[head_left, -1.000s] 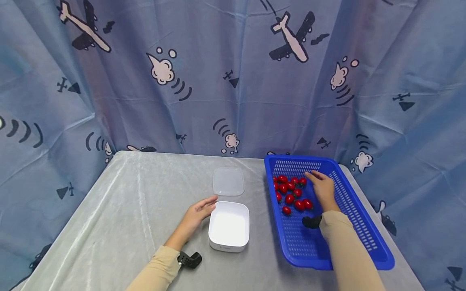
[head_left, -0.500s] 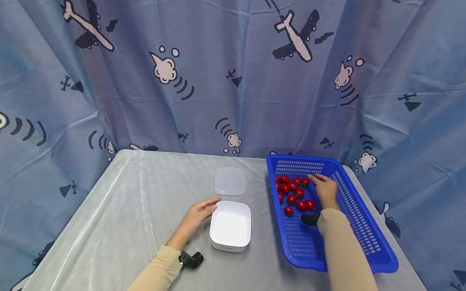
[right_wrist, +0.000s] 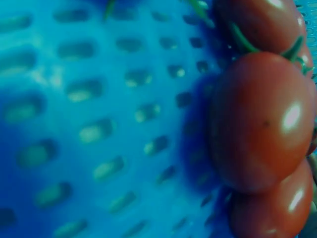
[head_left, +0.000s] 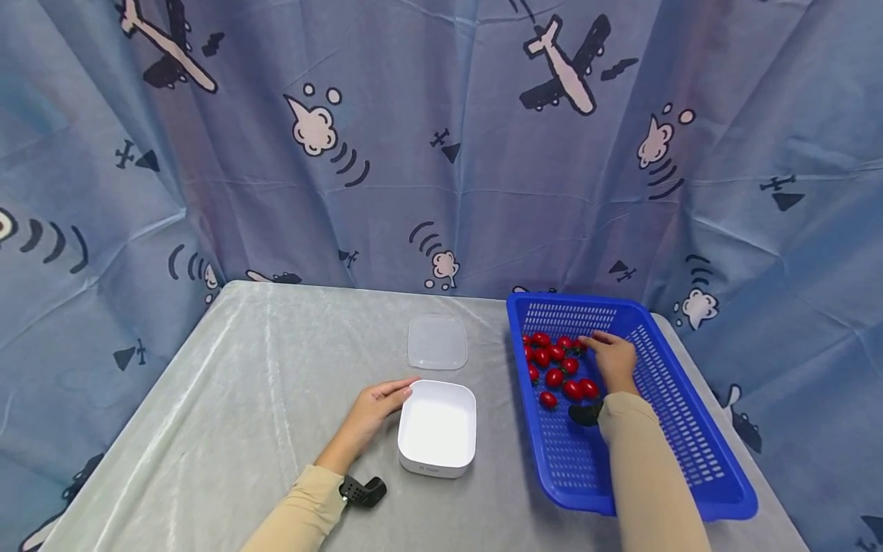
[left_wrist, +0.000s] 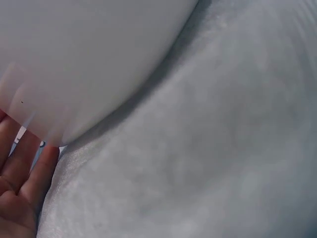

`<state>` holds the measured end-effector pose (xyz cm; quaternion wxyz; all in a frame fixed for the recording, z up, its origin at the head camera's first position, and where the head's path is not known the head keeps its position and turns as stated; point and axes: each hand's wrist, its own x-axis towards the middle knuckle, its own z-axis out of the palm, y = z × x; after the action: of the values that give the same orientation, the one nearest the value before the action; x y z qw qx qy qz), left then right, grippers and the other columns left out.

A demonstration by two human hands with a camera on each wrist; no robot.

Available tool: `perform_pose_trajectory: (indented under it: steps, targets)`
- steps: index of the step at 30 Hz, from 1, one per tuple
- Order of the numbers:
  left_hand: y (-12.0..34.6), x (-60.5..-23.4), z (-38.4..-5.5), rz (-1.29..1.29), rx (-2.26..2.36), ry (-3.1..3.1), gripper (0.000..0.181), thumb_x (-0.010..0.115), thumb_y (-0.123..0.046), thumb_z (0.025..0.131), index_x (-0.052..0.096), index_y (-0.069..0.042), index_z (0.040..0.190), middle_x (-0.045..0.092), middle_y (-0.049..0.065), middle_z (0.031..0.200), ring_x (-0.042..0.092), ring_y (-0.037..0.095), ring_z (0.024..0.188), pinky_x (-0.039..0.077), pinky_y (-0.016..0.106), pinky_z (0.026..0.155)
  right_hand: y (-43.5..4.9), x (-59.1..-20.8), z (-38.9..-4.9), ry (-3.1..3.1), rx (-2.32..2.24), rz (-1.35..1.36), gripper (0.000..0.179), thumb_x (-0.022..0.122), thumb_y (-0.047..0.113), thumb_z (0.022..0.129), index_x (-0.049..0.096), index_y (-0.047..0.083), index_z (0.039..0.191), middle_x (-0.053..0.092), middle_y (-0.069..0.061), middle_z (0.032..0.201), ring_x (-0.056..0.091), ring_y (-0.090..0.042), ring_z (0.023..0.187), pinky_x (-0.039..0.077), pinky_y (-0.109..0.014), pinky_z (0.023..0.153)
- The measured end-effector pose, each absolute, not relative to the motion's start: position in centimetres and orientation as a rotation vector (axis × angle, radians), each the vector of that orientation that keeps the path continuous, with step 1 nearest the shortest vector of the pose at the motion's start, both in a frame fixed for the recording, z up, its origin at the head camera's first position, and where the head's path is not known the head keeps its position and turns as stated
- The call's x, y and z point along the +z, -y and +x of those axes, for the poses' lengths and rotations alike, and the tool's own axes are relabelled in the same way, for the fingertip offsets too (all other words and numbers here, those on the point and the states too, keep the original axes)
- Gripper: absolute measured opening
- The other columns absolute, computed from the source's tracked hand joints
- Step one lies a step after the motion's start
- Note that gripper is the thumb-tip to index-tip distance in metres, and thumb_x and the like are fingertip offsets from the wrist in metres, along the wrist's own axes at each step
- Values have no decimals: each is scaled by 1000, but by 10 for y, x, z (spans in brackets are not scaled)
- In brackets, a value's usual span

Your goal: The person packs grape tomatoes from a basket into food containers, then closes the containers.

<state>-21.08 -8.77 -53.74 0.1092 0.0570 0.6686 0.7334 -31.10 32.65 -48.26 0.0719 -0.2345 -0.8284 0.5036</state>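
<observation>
A white square box (head_left: pixel 438 467) stands uncovered on the table, its inside bare. My left hand (head_left: pixel 373 409) rests with extended fingers against its back left corner; in the left wrist view, fingers (left_wrist: pixel 44 171) lie along the box wall (left_wrist: pixel 99 54). On the right, my right hand (head_left: pixel 614 362) reaches into a blue plastic basket (head_left: pixel 566 464). Its fingertips are right at a cherry tomato (head_left: pixel 578 348) on the right of the group; I cannot tell if they pinch it. The right wrist view shows cherry tomatoes (right_wrist: pixel 262 124) with green stems close up.
Several more red cherry tomatoes (head_left: pixel 554 377) lie in the basket's left half. A translucent square lid (head_left: pixel 438 343) lies flat behind the box. The table has a pale grey cover (head_left: pixel 207 399), and a blue patterned curtain (head_left: pixel 386 153) hangs behind it.
My right hand has moved slightly left, so its fingertips now overlap the cherry tomato they stood beside. My left hand stays at the box. The whole head view has shifted a little.
</observation>
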Motion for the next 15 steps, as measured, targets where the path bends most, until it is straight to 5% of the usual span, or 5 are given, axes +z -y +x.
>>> perform_pose_trajectory:
  steps: [8, 15]
  targets:
    - [87, -539, -212, 143, 2170, -1958, 41, 62, -17, 98, 60, 5, 132, 62, 21, 134, 66, 0, 105, 53, 20, 94, -326, -486, -312, 2518, 1475, -743, 51, 67, 21, 94, 55, -6, 136, 54, -26, 141, 50, -38, 128, 43, -48, 110]
    - [87, -540, -212, 118, 2172, -1968, 40, 63, -17, 97, 61, 4, 132, 63, 20, 134, 66, 0, 105, 54, 21, 94, -320, -484, -312, 2502, 1509, -821, 52, 67, 22, 95, 55, -6, 137, 51, -27, 144, 46, -41, 134, 38, -50, 116]
